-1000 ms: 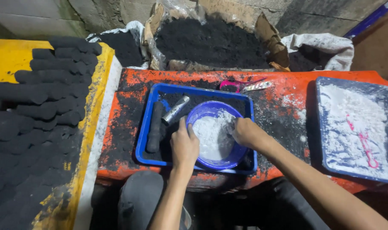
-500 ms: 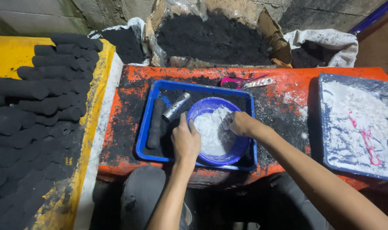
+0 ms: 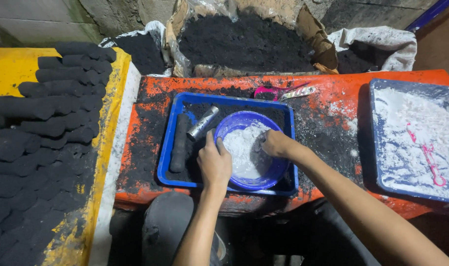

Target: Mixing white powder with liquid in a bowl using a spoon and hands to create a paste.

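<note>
Orange worktable [image 3: 333, 106], paint worn and smeared with black dust. On it, a blue rectangular tray [image 3: 168, 157] set with its long axis left to right, directly in front of the person. To the table's right end, well apart, a second flat tray [image 3: 382, 162] coated with white powder.

Inside the blue tray, right-hand portion: a round blue-violet bowl [image 3: 234, 125] holding white powder [image 3: 241, 152], heaped loosely, greyish at the edges. Both hands were at this bowl. Left hand [image 3: 214, 162] lay on the bowl's near-left rim, fingers curled over the edge, gripping it. Right hand [image 3: 275, 144] lay inside the bowl from the right side, fingers bent down into the powder; whether it held a pinch or clump could not be told. The powder lay between the two hands, nearer the right one.

Left of the bowl in the same tray: a black cylindrical briquette [image 3: 179, 143], long axis running away from the person, and just beside it a short metal tube [image 3: 203, 123], tilted diagonally toward the bowl. Neither was touched.
</note>
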